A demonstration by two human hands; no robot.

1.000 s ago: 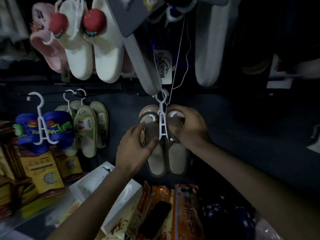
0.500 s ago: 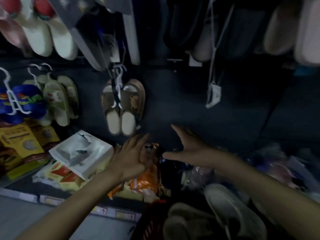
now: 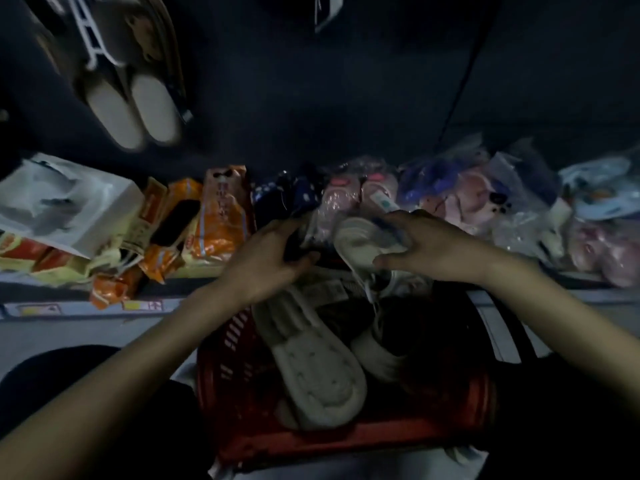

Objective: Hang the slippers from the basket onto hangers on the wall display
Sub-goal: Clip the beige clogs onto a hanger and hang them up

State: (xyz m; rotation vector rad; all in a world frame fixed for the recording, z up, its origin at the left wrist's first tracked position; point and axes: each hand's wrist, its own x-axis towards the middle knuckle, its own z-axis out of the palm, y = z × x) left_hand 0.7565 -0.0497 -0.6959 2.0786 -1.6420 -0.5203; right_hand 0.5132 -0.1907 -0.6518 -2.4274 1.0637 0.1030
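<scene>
Fetching step: the right grip (image 3: 426,251) is closed on a white slipper (image 3: 363,242) at 12 o'clock of the basket (image 3: 311,441). The left grip (image 3: 273,261) curls round a dark thing (image 3: 292,244). Next it probably needs a free hanger.

Red basket (image 3: 239,403), pale cream slippers (image 3: 311,362), orange packets (image 3: 221,216).

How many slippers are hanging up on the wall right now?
2. Both hang side by side on one white hanger at the upper left: the left slipper and the right slipper. Others may hang beyond the frame's top edge.
</scene>
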